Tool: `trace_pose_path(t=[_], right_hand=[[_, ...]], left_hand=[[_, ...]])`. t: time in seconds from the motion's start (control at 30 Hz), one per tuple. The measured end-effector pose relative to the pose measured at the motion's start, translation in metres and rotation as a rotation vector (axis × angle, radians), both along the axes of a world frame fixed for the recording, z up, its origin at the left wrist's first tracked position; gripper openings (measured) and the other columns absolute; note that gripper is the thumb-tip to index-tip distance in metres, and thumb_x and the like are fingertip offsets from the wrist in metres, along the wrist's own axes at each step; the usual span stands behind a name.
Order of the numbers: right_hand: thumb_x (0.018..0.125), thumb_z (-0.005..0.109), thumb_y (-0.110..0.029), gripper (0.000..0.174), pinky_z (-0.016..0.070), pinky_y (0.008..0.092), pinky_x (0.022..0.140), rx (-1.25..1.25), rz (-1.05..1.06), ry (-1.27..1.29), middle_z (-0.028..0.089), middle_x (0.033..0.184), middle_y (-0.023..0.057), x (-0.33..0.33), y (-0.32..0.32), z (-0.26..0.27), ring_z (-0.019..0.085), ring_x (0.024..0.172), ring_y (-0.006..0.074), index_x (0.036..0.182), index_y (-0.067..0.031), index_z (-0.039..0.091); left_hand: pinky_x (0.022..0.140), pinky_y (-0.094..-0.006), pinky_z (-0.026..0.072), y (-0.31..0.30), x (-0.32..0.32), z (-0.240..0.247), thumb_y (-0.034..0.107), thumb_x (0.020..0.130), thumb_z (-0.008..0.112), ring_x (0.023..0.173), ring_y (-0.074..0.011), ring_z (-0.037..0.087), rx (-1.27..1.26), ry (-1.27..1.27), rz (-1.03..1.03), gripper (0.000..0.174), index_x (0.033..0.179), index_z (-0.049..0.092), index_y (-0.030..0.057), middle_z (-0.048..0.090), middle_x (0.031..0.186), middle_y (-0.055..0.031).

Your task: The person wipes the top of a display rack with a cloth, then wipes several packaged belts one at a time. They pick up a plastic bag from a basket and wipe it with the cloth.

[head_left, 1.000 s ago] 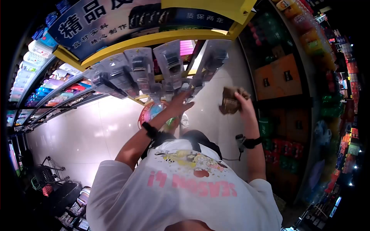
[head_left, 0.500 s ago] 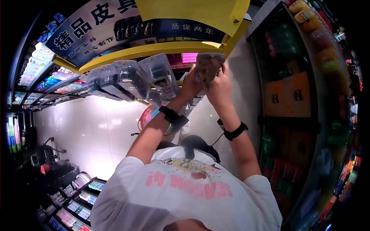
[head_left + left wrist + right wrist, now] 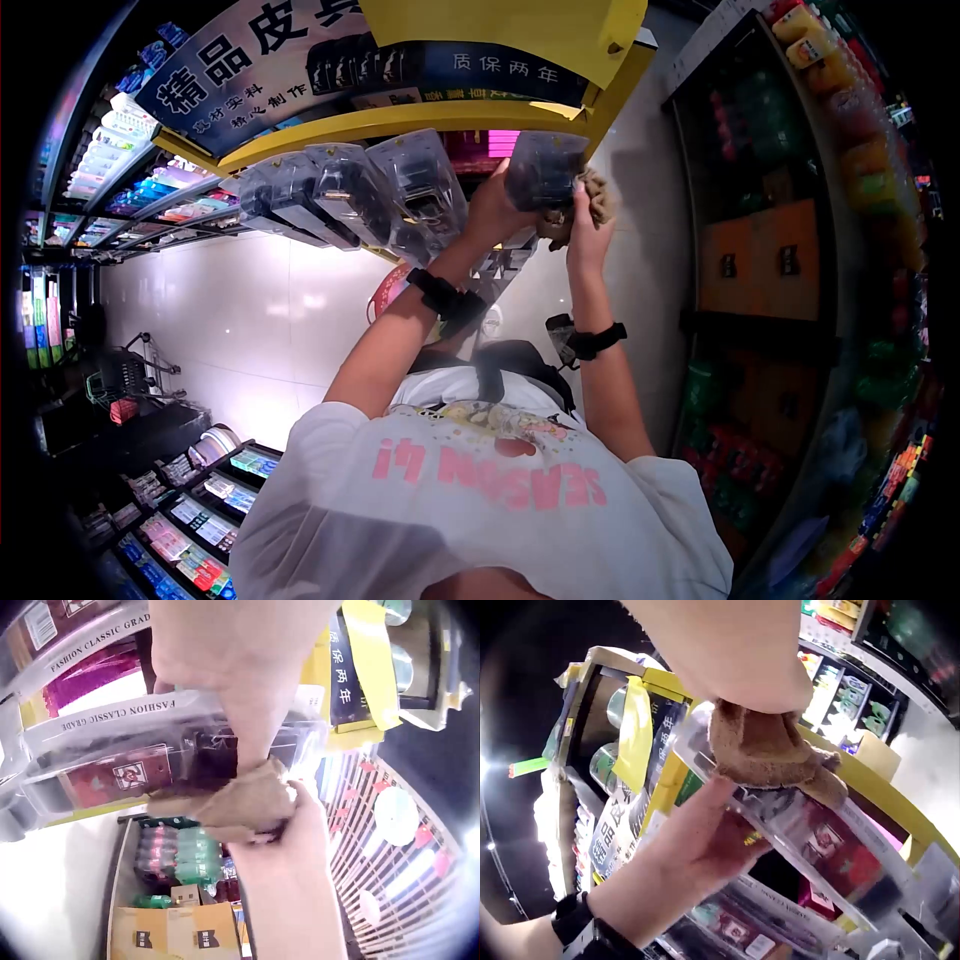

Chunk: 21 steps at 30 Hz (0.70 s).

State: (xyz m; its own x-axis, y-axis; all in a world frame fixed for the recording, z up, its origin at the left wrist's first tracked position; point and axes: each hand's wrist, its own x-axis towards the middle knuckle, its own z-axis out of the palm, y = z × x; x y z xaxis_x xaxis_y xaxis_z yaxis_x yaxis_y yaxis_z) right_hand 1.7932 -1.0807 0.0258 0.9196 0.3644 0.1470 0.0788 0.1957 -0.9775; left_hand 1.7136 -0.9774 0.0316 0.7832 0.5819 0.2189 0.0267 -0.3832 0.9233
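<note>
My right hand (image 3: 588,235) holds a bunched brown cloth (image 3: 598,200) against the right side of a clear plastic package (image 3: 546,165) on the yellow rack. Dark, belt-like goods and a red label show inside the package in the wrist views. The left hand (image 3: 492,212) grips that package from its left side; in the right wrist view its thumb lies at the package's edge, with the other fingers partly hidden behind. Seen from the left wrist, the cloth (image 3: 251,802) overlaps the package's front (image 3: 124,769).
More clear packages (image 3: 350,195) hang in a row to the left, under a blue sign (image 3: 250,85) and a yellow rack bar (image 3: 400,132). Dark shelving with orange cartons (image 3: 760,255) stands at the right. A slatted basket (image 3: 397,847) appears in the left wrist view.
The right hand brought the cloth in from the right to the rightmost package, across its front, then to its right side. The left hand rose from below the row to that package.
</note>
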Motion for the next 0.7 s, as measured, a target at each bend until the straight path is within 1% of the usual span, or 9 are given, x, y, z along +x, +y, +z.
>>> trace_pose_path(t=[0.1, 0.13, 0.27, 0.37, 0.47, 0.57, 0.6, 0.67, 0.7], right_hand=[[0.082, 0.057, -0.015, 0.02, 0.043, 0.0239, 0.071, 0.148, 0.091, 0.457, 0.057, 0.09, 0.0015, -0.008, -0.005, -0.054, 0.053, 0.08, 0.0092, 0.096, -0.001, 0.057], [0.082, 0.057, -0.016, 0.022, 0.043, 0.0242, 0.073, 0.125, 0.136, 0.534, 0.057, 0.091, 0.0021, -0.011, -0.006, -0.079, 0.053, 0.081, 0.0101, 0.098, -0.0011, 0.056], [0.081, 0.056, -0.017, 0.024, 0.0436, 0.0256, 0.071, 0.082, 0.093, 0.641, 0.057, 0.092, 0.0038, -0.03, -0.004, -0.113, 0.054, 0.079, 0.0126, 0.099, -0.0004, 0.055], [0.082, 0.055, -0.017, 0.024, 0.0441, 0.0267, 0.068, 0.089, 0.104, 0.747, 0.057, 0.091, 0.0043, -0.038, -0.002, -0.123, 0.054, 0.078, 0.0129, 0.098, 0.0003, 0.055], [0.084, 0.049, -0.016, 0.018, 0.0469, 0.0302, 0.07, -0.029, 0.067, 0.755, 0.058, 0.09, 0.0065, -0.045, -0.001, -0.147, 0.058, 0.078, 0.0176, 0.095, -0.0027, 0.055], [0.085, 0.044, -0.016, 0.02, 0.0488, 0.0357, 0.073, 0.188, 0.092, 1.115, 0.059, 0.091, 0.0115, -0.05, -0.008, -0.169, 0.059, 0.08, 0.0239, 0.096, -0.0021, 0.052], [0.085, 0.044, -0.016, 0.02, 0.0488, 0.0357, 0.073, 0.183, 0.082, 1.114, 0.059, 0.091, 0.0115, -0.049, -0.013, -0.169, 0.059, 0.08, 0.0239, 0.096, -0.0021, 0.052], [0.085, 0.04, -0.018, 0.022, 0.0489, 0.0373, 0.075, 0.345, 0.351, 1.352, 0.059, 0.092, 0.0127, -0.052, -0.023, -0.166, 0.058, 0.083, 0.0254, 0.097, -0.0019, 0.051], [0.086, 0.035, -0.019, 0.026, 0.0484, 0.0394, 0.078, 0.251, 0.289, 1.457, 0.058, 0.094, 0.0129, -0.056, -0.022, -0.153, 0.057, 0.087, 0.0266, 0.099, -0.0031, 0.051]], left_hand=[[0.08, -0.0278, 0.0431, -0.001, -0.001, 0.004, 0.02, 0.053, 0.079, 0.091, -0.0171, 0.056, -0.036, 0.054, 0.005, 0.069, 0.11, 0.044, 0.0015, 0.058, 0.099, -0.0094], [0.079, -0.0278, 0.0433, -0.001, 0.0, 0.007, 0.021, 0.053, 0.08, 0.091, -0.017, 0.056, -0.089, 0.079, 0.003, 0.07, 0.11, 0.044, 0.0017, 0.059, 0.098, -0.0094], [0.078, -0.0282, 0.0441, -0.001, -0.003, 0.014, 0.024, 0.053, 0.08, 0.089, -0.0171, 0.057, -0.077, 0.122, -0.01, 0.068, 0.108, 0.046, 0.0016, 0.059, 0.096, -0.0092], [0.076, -0.0284, 0.0447, -0.006, -0.006, 0.018, 0.026, 0.052, 0.08, 0.087, -0.0171, 0.057, -0.059, 0.175, 0.015, 0.065, 0.103, 0.048, 0.0015, 0.06, 0.095, -0.0094], [0.075, -0.0284, 0.0451, -0.005, -0.005, 0.016, 0.026, 0.053, 0.08, 0.085, -0.0163, 0.058, -0.13, 0.157, -0.016, 0.062, 0.1, 0.049, 0.0011, 0.06, 0.093, -0.0095], [0.074, -0.0282, 0.0452, -0.003, -0.004, 0.0, 0.026, 0.053, 0.08, 0.084, -0.0155, 0.058, -0.121, 0.12, 0.009, 0.061, 0.099, 0.05, 0.0011, 0.06, 0.092, -0.0092], [0.074, -0.0282, 0.0452, -0.001, -0.004, -0.003, 0.026, 0.054, 0.08, 0.084, -0.0157, 0.057, -0.133, 0.128, 0.023, 0.06, 0.099, 0.05, 0.0011, 0.06, 0.092, -0.0089], [0.074, -0.0282, 0.0452, -0.006, -0.007, -0.012, 0.026, 0.054, 0.08, 0.084, -0.0159, 0.057, -0.152, 0.134, 0.031, 0.06, 0.099, 0.05, 0.0011, 0.06, 0.092, -0.0085], [0.075, -0.0294, 0.0448, -0.01, -0.006, -0.012, 0.029, 0.053, 0.08, 0.084, -0.0188, 0.058, -0.152, 0.151, 0.07, 0.06, 0.098, 0.05, 0.0015, 0.06, 0.091, -0.0103]])
